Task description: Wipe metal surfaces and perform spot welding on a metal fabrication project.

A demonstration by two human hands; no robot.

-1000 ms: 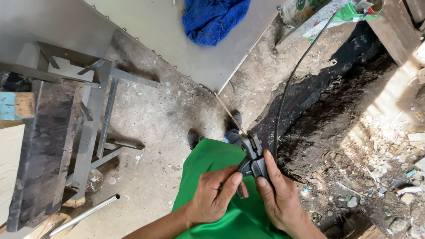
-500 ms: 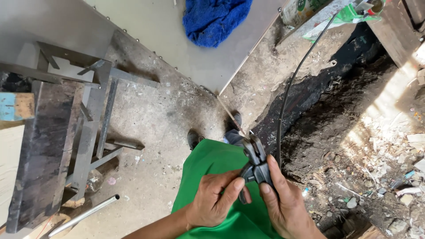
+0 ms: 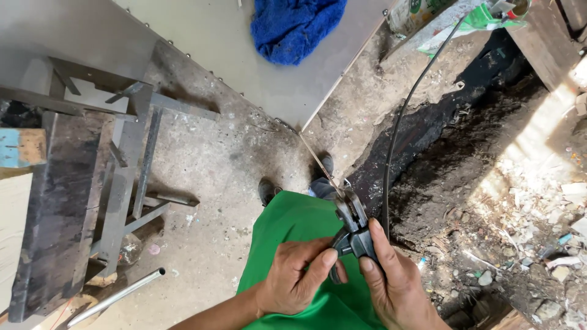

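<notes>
Evidently both hands gripped the black brake lever (image 3: pixel 353 235) above the green lap: left hand (image 3: pixel 293 281) curled under it, right hand (image 3: pixel 391 281) closed along its side. It looked rigid and light (its black cable (image 3: pixel 397 128) springy), best held by the body.

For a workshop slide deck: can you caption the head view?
Both hands, left hand and right hand, hold a black cutting tool on a thin wire, over a dusty floor.
</notes>
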